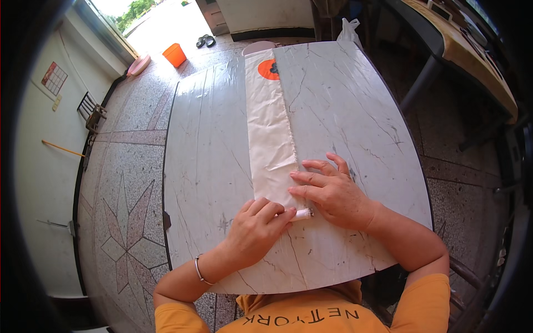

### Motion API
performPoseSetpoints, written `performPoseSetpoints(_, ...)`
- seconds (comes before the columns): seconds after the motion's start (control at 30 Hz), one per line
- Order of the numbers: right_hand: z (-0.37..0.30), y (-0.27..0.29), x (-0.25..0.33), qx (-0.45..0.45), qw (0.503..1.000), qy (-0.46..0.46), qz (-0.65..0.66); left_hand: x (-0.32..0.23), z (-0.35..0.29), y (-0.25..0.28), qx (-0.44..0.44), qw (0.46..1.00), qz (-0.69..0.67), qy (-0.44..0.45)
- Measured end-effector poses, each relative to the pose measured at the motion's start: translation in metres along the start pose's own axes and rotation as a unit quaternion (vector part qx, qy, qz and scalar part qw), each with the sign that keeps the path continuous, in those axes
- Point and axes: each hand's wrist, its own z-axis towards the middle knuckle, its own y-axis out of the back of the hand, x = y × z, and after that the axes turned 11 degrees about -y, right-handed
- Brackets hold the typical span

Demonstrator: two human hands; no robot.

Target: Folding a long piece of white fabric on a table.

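Observation:
A long cream strip of cloth (pixel 269 122) stretches away from me over the marble-patterned table (pixel 355 116). Its right edge is frayed, and an orange round print with a dark mark shows near its far end. The near end is wound into a small tight roll (pixel 303 214). My left hand (pixel 256 228) grips this roll, fingers curled over its left part, so much of it is hidden. On the right, my right hand (pixel 332 194) lies with fingers spread, fingertips at the strip's frayed edge just beyond the roll.
Beyond the table's far left stand an orange bucket (pixel 175 55) and a pair of dark slippers (pixel 205 41) on the floor. A pink stool (pixel 260 48) shows behind the far edge, beside a white plastic bag (pixel 350 32). Another table (pixel 472 50) is at the far right.

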Motion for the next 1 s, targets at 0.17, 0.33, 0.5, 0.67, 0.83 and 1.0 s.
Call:
performPoseSetpoints(0.17,0.0001,0.0034,0.0010,-0.002,1.000,0.002,0.010,0.0025,-0.0005,0.0019,0.022,0.995,-0.087,0.048)
performPoseSetpoints(0.33,0.0011,0.0051,0.0045,-0.015,1.000,0.009,0.014,0.0042,0.0040,0.0034,-0.002,0.988,-0.136,0.077)
performPoseSetpoints(0.5,0.0012,0.0049,0.0035,-0.006,1.000,0.003,0.020,0.0035,0.0041,-0.0010,-0.049,0.987,-0.105,0.116)
performPoseSetpoints(0.67,0.0003,0.0027,0.0023,-0.011,1.000,0.006,0.020,0.0024,0.0009,-0.0021,-0.037,0.998,-0.043,0.032)
performPoseSetpoints(0.83,-0.0001,0.0028,0.0016,-0.014,1.000,0.007,0.019,0.0025,0.0052,0.0023,-0.011,0.998,-0.050,0.046)
performPoseSetpoints(1.0,0.0001,0.0015,0.0015,-0.026,1.000,0.010,0.012,0.0042,0.0007,0.0018,0.026,0.992,-0.104,0.064)
